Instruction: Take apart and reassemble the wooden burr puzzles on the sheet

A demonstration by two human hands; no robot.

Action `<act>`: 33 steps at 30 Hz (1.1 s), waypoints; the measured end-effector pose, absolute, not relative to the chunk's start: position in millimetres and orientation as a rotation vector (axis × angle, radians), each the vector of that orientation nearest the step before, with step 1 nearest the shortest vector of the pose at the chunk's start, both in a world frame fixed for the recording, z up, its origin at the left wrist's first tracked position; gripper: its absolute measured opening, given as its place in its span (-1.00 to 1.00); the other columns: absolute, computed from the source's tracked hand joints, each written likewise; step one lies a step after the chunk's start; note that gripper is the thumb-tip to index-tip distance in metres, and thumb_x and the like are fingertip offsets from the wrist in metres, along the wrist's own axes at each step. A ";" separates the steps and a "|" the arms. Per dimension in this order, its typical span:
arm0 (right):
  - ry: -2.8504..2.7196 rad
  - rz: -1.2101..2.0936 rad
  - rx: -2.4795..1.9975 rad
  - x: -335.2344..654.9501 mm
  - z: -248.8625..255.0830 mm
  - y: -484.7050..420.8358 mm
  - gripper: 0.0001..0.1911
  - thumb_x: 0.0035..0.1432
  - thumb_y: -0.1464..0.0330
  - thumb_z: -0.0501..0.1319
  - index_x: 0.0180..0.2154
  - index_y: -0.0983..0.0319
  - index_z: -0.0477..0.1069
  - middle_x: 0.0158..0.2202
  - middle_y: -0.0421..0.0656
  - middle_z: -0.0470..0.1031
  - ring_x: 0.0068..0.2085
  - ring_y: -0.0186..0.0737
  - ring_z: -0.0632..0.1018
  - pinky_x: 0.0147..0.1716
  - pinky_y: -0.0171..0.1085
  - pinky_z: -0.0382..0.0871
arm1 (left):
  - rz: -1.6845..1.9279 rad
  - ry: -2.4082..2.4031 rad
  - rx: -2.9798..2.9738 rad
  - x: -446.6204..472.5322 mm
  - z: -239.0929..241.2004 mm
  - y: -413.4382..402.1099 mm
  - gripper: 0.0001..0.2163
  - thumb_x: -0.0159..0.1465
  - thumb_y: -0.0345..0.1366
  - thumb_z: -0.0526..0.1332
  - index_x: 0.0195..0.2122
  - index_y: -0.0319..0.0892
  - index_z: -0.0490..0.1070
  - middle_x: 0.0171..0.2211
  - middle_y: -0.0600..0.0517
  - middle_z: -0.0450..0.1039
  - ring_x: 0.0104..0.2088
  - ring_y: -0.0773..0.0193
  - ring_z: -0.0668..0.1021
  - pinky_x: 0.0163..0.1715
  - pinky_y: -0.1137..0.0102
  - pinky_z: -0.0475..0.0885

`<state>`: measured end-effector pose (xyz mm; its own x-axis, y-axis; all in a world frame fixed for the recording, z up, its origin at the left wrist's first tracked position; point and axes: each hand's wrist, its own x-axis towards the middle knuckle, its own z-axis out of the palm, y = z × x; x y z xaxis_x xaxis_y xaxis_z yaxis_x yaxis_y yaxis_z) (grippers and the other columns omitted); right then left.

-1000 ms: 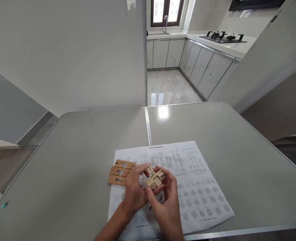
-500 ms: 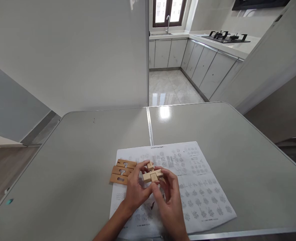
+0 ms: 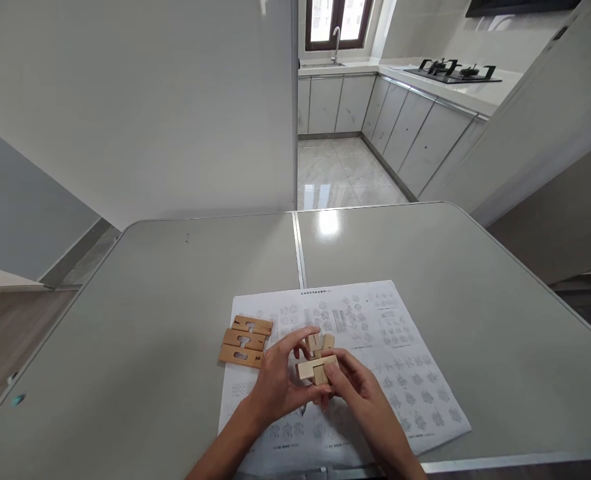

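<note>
Both my hands hold a small wooden puzzle assembly (image 3: 316, 360) of interlocked pale blocks just above the printed instruction sheet (image 3: 400, 360). My left hand (image 3: 280, 383) grips it from the left, fingers curled over its top. My right hand (image 3: 358, 387) pinches its right side from below. Three flat notched wooden pieces (image 3: 244, 340) with numbers on them lie side by side on the sheet's left edge, a short way left of my left hand.
The sheet lies on a grey table (image 3: 150, 320) with a seam down its middle and a near edge just below my wrists. A small teal object (image 3: 18, 400) sits at the table's far left edge. Beyond are a white wall and a kitchen.
The wooden assembly has been turned in my hands and sits a little lower and to the right. My right hand has shifted to the right side of it.
</note>
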<state>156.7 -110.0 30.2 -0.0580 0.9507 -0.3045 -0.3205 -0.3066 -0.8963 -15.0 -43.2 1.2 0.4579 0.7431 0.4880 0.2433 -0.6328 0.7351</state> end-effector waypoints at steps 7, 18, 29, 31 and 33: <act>-0.727 1.427 -1.261 152.4 29.3 -110.8 -0.58 0.30 0.00 0.35 -0.03 0.17 0.56 -0.28 -0.12 0.63 -0.35 -0.18 0.55 -0.32 -0.26 0.51 | 1.093 0.898 2.062 -14.4 1.4 -43.1 -0.27 0.35 0.17 0.29 0.43 -0.02 0.11 0.27 -0.25 0.44 -0.18 0.17 0.63 -0.13 0.24 0.58; -0.641 1.176 -1.307 124.3 23.9 -109.6 -0.58 0.26 0.02 0.39 -0.03 0.16 0.52 -0.33 -0.17 0.59 -0.40 -0.20 0.54 -0.32 -0.24 0.51 | 0.889 0.946 1.750 -11.6 18.8 -36.0 -0.75 0.45 -0.14 0.26 -0.32 -0.17 0.52 -0.41 0.01 0.49 -0.36 0.24 0.48 -0.30 0.38 0.40; -0.788 0.991 -1.404 123.1 17.7 -108.1 -0.72 0.28 0.10 0.39 -0.24 0.16 0.46 -0.23 -0.13 0.58 -0.23 -0.13 0.58 -0.25 -0.20 0.52 | 0.825 0.921 1.338 -17.5 3.0 -30.6 -0.63 0.30 0.05 0.38 -0.34 -0.21 0.52 -0.38 0.01 0.45 -0.35 0.25 0.50 -0.28 0.39 0.45; -0.792 0.967 -1.414 123.1 15.2 -110.1 -0.72 0.28 0.12 0.40 -0.21 0.17 0.48 -0.18 -0.11 0.60 -0.20 -0.11 0.60 -0.22 -0.18 0.54 | 0.824 0.915 1.325 -17.5 3.4 -29.6 -0.63 0.29 0.03 0.40 -0.36 -0.21 0.51 -0.39 0.02 0.44 -0.34 0.26 0.49 -0.27 0.39 0.44; -0.775 1.019 -1.385 123.8 14.3 -111.9 -0.71 0.29 0.11 0.38 -0.12 0.17 0.50 -0.13 -0.09 0.62 -0.17 -0.09 0.63 -0.17 -0.14 0.57 | 0.818 0.916 1.311 -17.7 2.7 -28.5 -0.63 0.28 0.03 0.41 -0.35 -0.21 0.51 -0.38 0.02 0.44 -0.35 0.26 0.48 -0.28 0.40 0.43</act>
<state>123.8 -111.9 14.3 0.3961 0.9091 -0.1293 -0.1179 -0.0893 -0.9890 -17.7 -28.5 2.7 0.4279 0.8992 -0.0907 0.0116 0.0949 0.9954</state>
